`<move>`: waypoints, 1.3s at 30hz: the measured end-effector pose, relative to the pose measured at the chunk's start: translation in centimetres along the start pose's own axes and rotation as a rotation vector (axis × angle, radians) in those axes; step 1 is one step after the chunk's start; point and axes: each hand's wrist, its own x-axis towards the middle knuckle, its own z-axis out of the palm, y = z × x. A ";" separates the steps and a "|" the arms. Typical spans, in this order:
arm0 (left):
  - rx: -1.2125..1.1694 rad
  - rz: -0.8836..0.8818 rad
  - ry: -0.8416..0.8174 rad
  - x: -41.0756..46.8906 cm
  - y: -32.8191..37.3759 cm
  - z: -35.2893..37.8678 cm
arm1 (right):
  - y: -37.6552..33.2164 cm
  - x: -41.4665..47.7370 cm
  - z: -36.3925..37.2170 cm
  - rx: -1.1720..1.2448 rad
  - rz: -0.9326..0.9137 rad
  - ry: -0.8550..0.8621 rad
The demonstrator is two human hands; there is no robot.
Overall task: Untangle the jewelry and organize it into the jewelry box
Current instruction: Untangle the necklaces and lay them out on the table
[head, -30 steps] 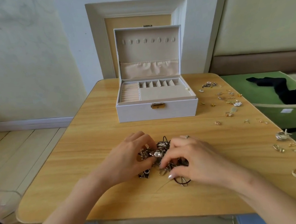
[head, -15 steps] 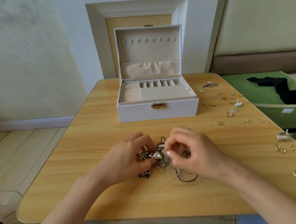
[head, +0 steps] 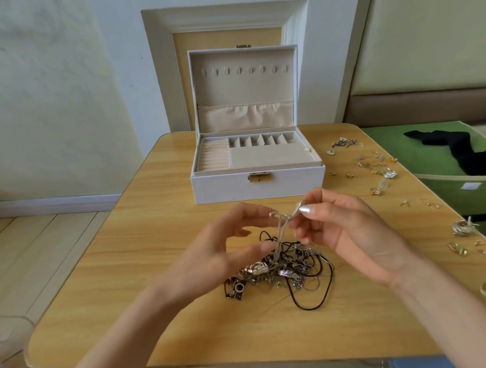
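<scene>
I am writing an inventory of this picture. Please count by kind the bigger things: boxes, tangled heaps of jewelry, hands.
Jewelry box: 1
Tangled heap: 1
Hands: 2, the left hand and the right hand, which pinches a chain out of the heap
Total: 4
The loose pieces on the right are too small to count.

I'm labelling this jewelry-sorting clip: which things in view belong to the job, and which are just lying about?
Job:
tangled heap of metal chains and black cords
thin pale strand, pinched by left hand and right hand
open white jewelry box
small loose gold and silver pieces, off to the right

Lying about:
black cloth
green bin holding it
</scene>
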 end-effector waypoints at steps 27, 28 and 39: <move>0.146 0.011 -0.096 0.6 0.2 0.8 | -2.5 0.6 -1.1 0.515 -0.317 0.147; 0.143 0.027 -0.088 0.6 0.2 0.9 | -2.6 0.6 -1.2 0.532 -0.320 0.145; -0.483 0.111 0.117 1.1 2.1 0.3 | -2.0 0.9 -0.8 0.375 -0.244 0.119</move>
